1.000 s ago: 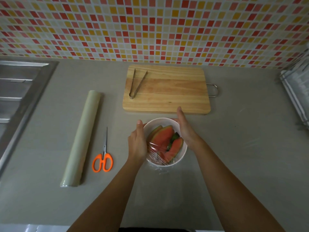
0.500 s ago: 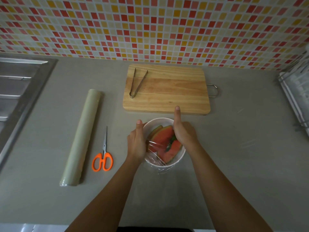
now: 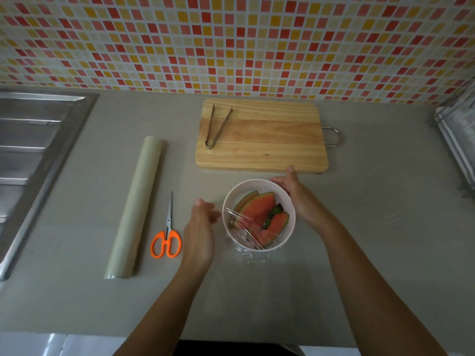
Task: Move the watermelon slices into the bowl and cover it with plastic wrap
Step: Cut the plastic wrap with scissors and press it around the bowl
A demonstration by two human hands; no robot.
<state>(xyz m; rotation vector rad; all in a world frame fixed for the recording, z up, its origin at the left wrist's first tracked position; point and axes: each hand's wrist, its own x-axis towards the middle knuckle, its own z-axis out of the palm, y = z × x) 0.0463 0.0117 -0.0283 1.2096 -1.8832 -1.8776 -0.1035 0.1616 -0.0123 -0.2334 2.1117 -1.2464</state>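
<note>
Slices lie in the bowl, board with tongs behind it, scissors and roll to its left.

place: home kitchen | cues: mosaic tile backsplash; steel sink; grey counter; cutting board

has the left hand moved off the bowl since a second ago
Yes. The left hand has drawn away to the left, off the rim of the white round bowl, toward the orange-handled scissors.
</note>
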